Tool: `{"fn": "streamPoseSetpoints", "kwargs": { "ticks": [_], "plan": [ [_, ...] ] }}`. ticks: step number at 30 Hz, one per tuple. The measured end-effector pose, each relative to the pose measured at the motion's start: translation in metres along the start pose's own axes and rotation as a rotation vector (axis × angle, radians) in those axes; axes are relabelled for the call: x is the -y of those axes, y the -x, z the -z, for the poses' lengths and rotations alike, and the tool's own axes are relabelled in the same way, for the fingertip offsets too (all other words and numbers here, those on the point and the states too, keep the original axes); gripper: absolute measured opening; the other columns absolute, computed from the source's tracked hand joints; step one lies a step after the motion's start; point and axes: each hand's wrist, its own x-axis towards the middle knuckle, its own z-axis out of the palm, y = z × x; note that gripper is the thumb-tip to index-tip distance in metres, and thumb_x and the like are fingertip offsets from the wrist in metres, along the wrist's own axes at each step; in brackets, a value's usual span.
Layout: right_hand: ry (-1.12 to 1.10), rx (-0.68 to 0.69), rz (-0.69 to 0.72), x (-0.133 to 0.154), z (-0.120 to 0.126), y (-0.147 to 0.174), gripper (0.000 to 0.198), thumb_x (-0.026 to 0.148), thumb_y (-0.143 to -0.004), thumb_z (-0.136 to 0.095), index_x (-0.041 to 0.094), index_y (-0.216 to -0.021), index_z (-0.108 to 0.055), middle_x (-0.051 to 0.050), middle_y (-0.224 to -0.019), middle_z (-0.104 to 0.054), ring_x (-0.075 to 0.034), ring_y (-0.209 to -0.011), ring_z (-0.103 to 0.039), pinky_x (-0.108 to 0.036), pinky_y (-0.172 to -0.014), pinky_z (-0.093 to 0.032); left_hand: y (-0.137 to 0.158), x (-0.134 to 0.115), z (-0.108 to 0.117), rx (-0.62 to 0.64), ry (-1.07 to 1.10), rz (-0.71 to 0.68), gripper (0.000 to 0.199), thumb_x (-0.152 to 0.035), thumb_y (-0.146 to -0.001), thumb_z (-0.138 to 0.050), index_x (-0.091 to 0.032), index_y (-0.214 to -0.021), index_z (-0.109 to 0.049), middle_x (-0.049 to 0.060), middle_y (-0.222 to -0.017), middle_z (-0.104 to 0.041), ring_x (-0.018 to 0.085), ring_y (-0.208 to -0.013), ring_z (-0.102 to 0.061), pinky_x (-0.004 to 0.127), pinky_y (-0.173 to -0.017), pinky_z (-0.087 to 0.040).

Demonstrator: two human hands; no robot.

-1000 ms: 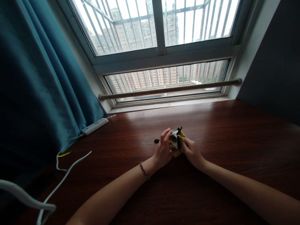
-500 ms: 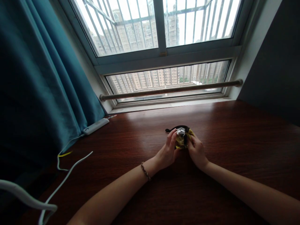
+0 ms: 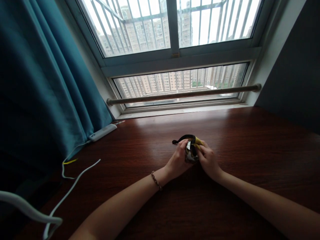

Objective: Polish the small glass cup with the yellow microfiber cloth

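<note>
**Head view: both hands closed on a small bundle at frame centre**

I see the left hand [image 3: 178,159] and right hand [image 3: 207,159] meeting just below frame centre, low over the dark wooden table [image 3: 250,140]. Both hands grip a small yellow-and-black bundle [image 3: 192,150] between their fingers; a black strap [image 3: 180,139] loops out from its top. A beaded bracelet [image 3: 156,180] circles the left wrist. At left, a white power strip [image 3: 102,132] lies beside the teal curtain [image 3: 45,86].
</note>
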Motion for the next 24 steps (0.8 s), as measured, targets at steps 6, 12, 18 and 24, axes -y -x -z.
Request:
{"fn": "streamPoseSetpoints", "kwargs": {
  "ticks": [6,12,18,24],
  "plan": [
    [-0.21,0.097,-0.173,0.005,0.0,-0.002,0.023,0.032,-0.085,-0.05,0.016,-0.082,-0.065,-0.009,-0.092,-0.057,-0.022,-0.087,-0.053,-0.032,-0.076,-0.039,0.005,0.007,0.001,-0.105,-0.103,-0.052,0.078,-0.013,-0.074,-0.058,-0.018,-0.137,-0.013,0.016,-0.135,-0.024,0.027,-0.126,-0.028,0.045,-0.103,-0.032],
    [-0.414,0.118,-0.333,0.006,0.002,-0.004,0.028,0.041,-0.08,-0.055,0.014,-0.074,-0.061,-0.006,-0.076,-0.057,-0.018,-0.069,-0.053,-0.028,-0.061,-0.041,0.003,0.007,0.004,-0.131,-0.092,-0.055,0.073,-0.018,-0.077,-0.059,-0.019,-0.136,-0.016,0.016,-0.135,-0.026,0.027,-0.125,-0.031,0.044,-0.102,-0.035],
    [-0.631,0.089,-0.452,-0.001,0.001,-0.006,0.038,0.047,-0.08,-0.044,0.013,-0.074,-0.061,-0.008,-0.066,-0.06,-0.02,-0.061,-0.058,-0.032,-0.058,-0.048,-0.003,0.013,0.004,-0.209,0.025,0.016,0.084,-0.026,-0.065,-0.074,-0.022,-0.131,-0.023,0.014,-0.131,-0.033,0.026,-0.123,-0.035,0.043,-0.101,-0.035],
    [-0.559,-0.111,-0.424,-0.015,0.003,-0.013,0.047,0.05,-0.084,-0.035,0.014,-0.089,-0.064,-0.011,-0.08,-0.063,-0.025,-0.075,-0.061,-0.038,-0.068,-0.05,-0.004,0.02,0.005,-0.291,0.124,0.298,0.091,-0.033,-0.056,-0.08,-0.022,-0.127,-0.024,0.013,-0.124,-0.041,0.025,-0.116,-0.045,0.041,-0.099,-0.038]
  ]
}}
